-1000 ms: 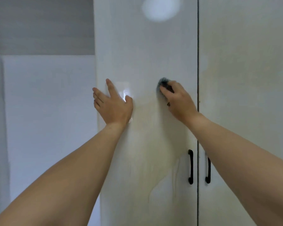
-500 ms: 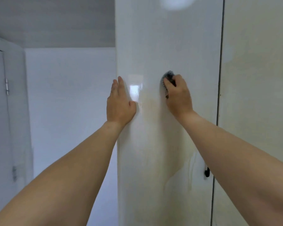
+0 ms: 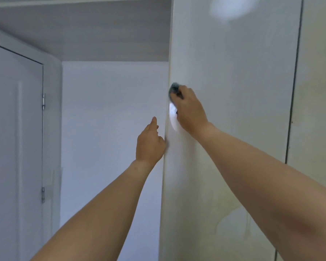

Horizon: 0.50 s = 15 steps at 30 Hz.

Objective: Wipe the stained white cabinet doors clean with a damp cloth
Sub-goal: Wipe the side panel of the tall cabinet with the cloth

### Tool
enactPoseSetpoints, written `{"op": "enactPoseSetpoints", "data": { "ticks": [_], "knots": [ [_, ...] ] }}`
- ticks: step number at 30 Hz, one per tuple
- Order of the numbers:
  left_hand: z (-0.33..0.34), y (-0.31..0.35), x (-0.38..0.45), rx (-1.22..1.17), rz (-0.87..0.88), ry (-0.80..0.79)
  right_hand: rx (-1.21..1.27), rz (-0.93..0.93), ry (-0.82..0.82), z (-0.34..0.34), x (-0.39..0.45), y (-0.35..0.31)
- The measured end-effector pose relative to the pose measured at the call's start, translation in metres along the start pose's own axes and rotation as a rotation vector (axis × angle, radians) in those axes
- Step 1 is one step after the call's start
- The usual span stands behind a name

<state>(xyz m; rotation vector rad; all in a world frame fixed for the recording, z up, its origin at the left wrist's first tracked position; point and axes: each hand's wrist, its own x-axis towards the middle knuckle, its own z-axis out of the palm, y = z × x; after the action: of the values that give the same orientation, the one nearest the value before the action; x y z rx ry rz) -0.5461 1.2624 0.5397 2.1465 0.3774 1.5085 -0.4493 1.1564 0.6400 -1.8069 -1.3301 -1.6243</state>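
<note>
The left white cabinet door [image 3: 233, 91] fills the middle of the view, with faint yellowish streaks low down. My right hand [image 3: 189, 108] grips a dark grey-blue cloth [image 3: 174, 90] and presses it against this door right at its left edge. My left hand [image 3: 150, 144] is off the door face, beside that left edge, thumb side against the edge, forefinger pointing up and the other fingers loosely curled; it holds nothing. The right cabinet door [image 3: 316, 91], yellow-stained, lies past the dark gap [image 3: 294, 91].
A pale wall [image 3: 111, 129] stands left of the cabinet. Further left is a grey room door [image 3: 13, 147] with hinges [image 3: 43, 101]. The ceiling [image 3: 83, 34] runs above.
My right hand slid the cloth leftward across the door to its left edge. My left hand came off the door face and dropped beside the edge. The view swung left; the black handles left the frame.
</note>
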Motion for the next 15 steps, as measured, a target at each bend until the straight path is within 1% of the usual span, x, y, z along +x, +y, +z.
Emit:
{"op": "enactPoseSetpoints", "data": {
  "ticks": [4,5,6,7,8,9,10,11,12,13,14,15],
  "knots": [
    [0.005,-0.005,-0.009,0.032,-0.001,0.028,-0.029,-0.375,-0.187,0.013,-0.083,-0.013],
    [0.009,-0.003,-0.012,0.052,0.009,0.013,-0.052,-0.435,-0.197,0.009,-0.089,-0.004],
    [0.011,-0.001,-0.013,0.074,0.026,0.003,-0.084,-0.459,-0.137,0.003,-0.086,0.006],
    [0.015,0.003,-0.014,0.089,0.051,-0.003,-0.110,-0.392,-0.079,-0.004,-0.079,0.016],
    [0.019,0.009,-0.015,0.097,0.078,-0.002,-0.125,-0.248,-0.040,-0.011,-0.070,0.029],
    [0.025,0.017,-0.016,0.103,0.098,0.005,-0.117,-0.041,0.018,-0.015,-0.064,0.041],
    [0.029,0.024,-0.015,0.113,0.113,0.025,-0.058,0.163,0.045,-0.017,-0.063,0.045],
    [0.036,0.032,-0.016,0.125,0.127,0.042,-0.007,0.275,0.051,-0.018,-0.069,0.041],
    [0.042,0.039,-0.016,0.147,0.141,0.056,-0.009,0.263,0.046,-0.015,-0.080,0.036],
    [0.050,0.046,-0.018,0.177,0.151,0.054,-0.028,0.107,0.014,-0.011,-0.099,0.034],
    [0.055,0.049,-0.019,0.212,0.156,0.049,-0.057,-0.098,-0.053,-0.008,-0.118,0.037],
    [0.059,0.050,-0.020,0.244,0.152,0.041,-0.088,-0.248,-0.132,-0.011,-0.134,0.051]
  ]
}}
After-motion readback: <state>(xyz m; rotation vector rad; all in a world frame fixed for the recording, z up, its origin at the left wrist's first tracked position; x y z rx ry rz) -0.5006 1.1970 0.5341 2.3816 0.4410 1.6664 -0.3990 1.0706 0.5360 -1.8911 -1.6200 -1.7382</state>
